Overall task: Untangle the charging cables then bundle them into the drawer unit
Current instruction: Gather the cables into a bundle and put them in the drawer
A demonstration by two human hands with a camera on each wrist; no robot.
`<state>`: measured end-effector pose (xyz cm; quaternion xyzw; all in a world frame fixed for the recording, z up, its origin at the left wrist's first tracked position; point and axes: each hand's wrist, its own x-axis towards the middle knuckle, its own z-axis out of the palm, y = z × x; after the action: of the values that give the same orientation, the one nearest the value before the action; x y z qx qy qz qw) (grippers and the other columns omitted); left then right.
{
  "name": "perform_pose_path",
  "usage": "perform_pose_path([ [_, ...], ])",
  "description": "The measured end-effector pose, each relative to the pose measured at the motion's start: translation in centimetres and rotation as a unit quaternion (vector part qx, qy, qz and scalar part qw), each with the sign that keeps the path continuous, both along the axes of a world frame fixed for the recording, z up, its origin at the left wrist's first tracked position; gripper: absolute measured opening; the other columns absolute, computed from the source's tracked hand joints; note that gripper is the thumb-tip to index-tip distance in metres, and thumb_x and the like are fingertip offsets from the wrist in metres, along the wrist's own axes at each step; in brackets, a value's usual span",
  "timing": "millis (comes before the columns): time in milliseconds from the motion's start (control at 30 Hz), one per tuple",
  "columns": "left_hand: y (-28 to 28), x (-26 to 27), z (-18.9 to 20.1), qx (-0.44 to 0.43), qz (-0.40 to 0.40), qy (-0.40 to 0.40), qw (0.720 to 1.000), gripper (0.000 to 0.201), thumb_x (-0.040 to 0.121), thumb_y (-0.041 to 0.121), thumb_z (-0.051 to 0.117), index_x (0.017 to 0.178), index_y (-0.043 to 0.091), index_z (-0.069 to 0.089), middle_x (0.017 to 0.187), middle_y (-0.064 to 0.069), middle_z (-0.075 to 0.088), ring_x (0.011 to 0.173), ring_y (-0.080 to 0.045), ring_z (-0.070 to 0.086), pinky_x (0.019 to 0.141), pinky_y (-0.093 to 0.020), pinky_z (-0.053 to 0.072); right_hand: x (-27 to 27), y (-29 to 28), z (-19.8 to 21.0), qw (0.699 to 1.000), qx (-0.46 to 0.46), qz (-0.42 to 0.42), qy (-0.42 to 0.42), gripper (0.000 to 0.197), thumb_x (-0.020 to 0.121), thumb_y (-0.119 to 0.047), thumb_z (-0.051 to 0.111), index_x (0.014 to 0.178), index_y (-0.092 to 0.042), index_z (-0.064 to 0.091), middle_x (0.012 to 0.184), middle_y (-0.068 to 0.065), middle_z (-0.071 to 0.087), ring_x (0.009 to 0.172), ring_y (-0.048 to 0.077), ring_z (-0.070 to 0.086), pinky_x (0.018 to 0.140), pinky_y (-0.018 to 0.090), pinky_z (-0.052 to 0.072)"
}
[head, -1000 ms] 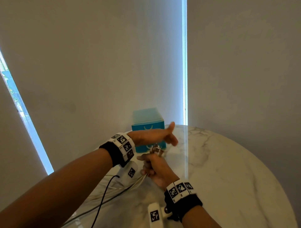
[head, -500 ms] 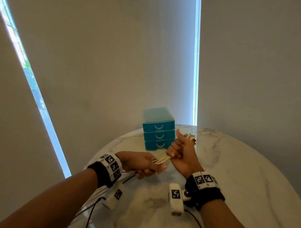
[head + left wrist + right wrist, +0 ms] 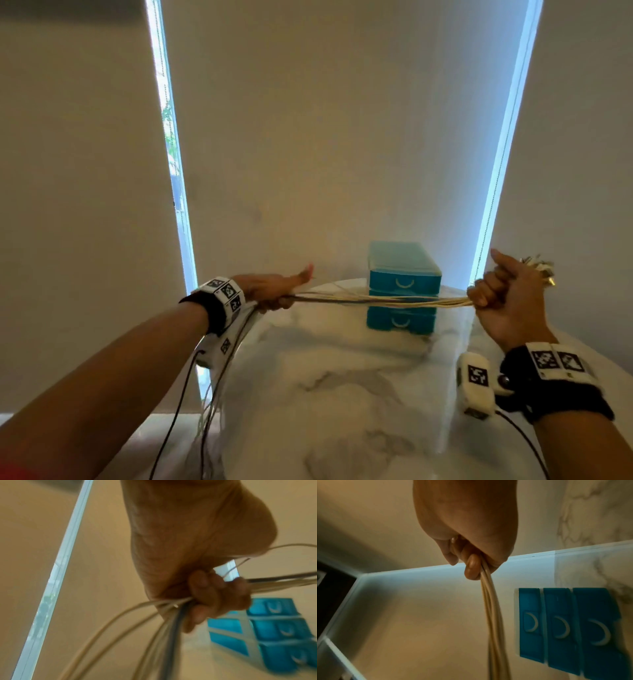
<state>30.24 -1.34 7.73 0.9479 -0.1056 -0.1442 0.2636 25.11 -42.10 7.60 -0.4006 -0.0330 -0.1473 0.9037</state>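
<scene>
Both fists curled round the charging cables [image 3: 383,301], left hand [image 3: 270,291] and right hand [image 3: 507,298] stretching them taut above the marble table [image 3: 342,394], in front of the blue drawer unit [image 3: 402,284], drawers shut.

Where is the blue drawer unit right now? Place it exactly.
In the head view the blue drawer unit stands at the marble table's far edge, right of centre, behind the stretched cables.

No text or number can be read; the wristbands [image 3: 227,294] carry only square coded markers, seemingly wordless.
</scene>
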Motion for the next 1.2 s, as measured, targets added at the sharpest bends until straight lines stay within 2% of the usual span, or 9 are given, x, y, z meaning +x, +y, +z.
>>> perform_pose_path([
  [133,2.2,3.1,7.0,0.167,0.044,-0.301,0.938,0.066,0.107,0.074,0.033,0.07,0.027,0.061,0.08,-0.003,0.069,0.081,-0.026,0.063,0.082,-0.039,0.049,0.0,3.4,0.3,0.999,-0.043,0.007,-0.032,0.06,0.104,-0.028,0.064,0.062,-0.026,0.022,0.05,-0.004,0.017,0.049,0.016,0.014,0.052,0.029,0.028],
  [267,3.3,4.4,9.6,0.167,-0.026,-0.388,0.906,0.047,0.114,0.056,0.036,0.079,0.032,0.055,0.083,0.001,0.066,0.08,-0.025,0.061,0.082,-0.038,0.033,-0.5,3.8,0.4,0.999,-0.018,-0.022,-0.043,0.059,0.102,-0.028,0.068,0.064,-0.026,0.023,0.058,-0.002,0.013,0.055,0.018,0.013,0.057,0.029,0.033],
  [400,3.1,5.1,1.7,0.262,-0.032,-0.302,0.916,0.035,0.115,0.05,0.035,0.099,0.034,0.06,0.107,0.006,0.067,0.112,-0.025,0.063,0.092,-0.04,0.025,-0.9,3.9,-1.1,0.998,-0.049,-0.012,-0.022,0.05,0.102,-0.026,0.069,0.066,-0.026,0.034,0.051,-0.005,0.028,0.044,0.013,0.027,0.052,0.023,0.041],
  [500,2.5,5.1,-5.7,0.365,-0.013,-0.115,0.924,0.038,0.113,0.046,0.045,0.146,0.032,0.056,0.158,-0.009,0.051,0.147,-0.034,0.044,0.118,-0.046,0.035,-1.2,5.6,-4.9,0.988,-0.155,-0.002,0.015,0.045,0.102,-0.03,0.069,0.063,-0.022,0.047,0.048,-0.001,0.037,0.044,0.016,0.037,0.062,0.031,0.045],
  [600,0.0,5.4,-6.0,0.26,-0.003,-0.068,0.963,0.054,0.108,0.019,0.048,0.161,0.024,0.041,0.167,-0.012,0.039,0.153,-0.033,0.035,0.125,-0.049,0.033,-1.8,6.7,-7.5,0.988,-0.152,0.004,0.038,0.044,0.102,-0.03,0.07,0.061,-0.023,0.056,0.052,0.002,0.037,0.048,0.017,0.038,0.075,0.04,0.047],
  [700,-5.2,3.6,-3.3,0.126,-0.055,-0.186,0.973,0.054,0.105,0.008,0.047,0.158,0.017,0.047,0.162,-0.012,0.046,0.146,-0.029,0.04,0.121,-0.045,0.035,-1.7,7.1,-8.3,0.992,-0.116,0.009,0.038,0.042,0.1,-0.03,0.072,0.065,-0.021,0.053,0.054,0.001,0.033,0.048,0.015,0.035,0.068,0.037,0.044],
  [867,-17.3,-2.7,-4.5,-0.147,-0.175,-0.073,0.971,0.074,0.109,0.072,0.016,0.111,0.025,0.073,0.119,0.001,0.076,0.108,-0.012,0.069,0.108,-0.039,0.051,-1.9,7.7,-7.5,0.997,-0.072,0.018,0.018,0.038,0.104,-0.035,0.068,0.071,-0.021,0.057,0.054,-0.001,0.029,0.047,0.011,0.029,0.057,0.028,0.043],
  [1000,-21.3,-4.5,-7.5,-0.141,-0.158,-0.039,0.977,0.098,0.099,0.08,-0.004,0.089,0.017,0.07,0.075,-0.002,0.065,0.063,-0.014,0.057,0.072,-0.034,0.051,-2.5,5.3,-7.8,0.998,-0.013,0.012,0.065,0.058,0.102,-0.048,0.067,0.06,-0.022,0.035,0.054,-0.001,0.023,0.048,0.011,0.024,0.057,0.029,0.038],
  [1200,-23.4,-3.6,-7.8,-0.127,-0.078,-0.174,0.973,0.068,0.116,0.054,0.021,0.075,0.02,0.063,0.08,0.0,0.068,0.076,-0.019,0.064,0.08,-0.032,0.047,-2.6,3.5,-8.0,0.994,0.04,0.009,0.098,0.055,0.105,-0.042,0.064,0.056,-0.021,0.052,0.056,0.001,0.044,0.059,0.016,0.051,0.083,0.039,0.052],
])
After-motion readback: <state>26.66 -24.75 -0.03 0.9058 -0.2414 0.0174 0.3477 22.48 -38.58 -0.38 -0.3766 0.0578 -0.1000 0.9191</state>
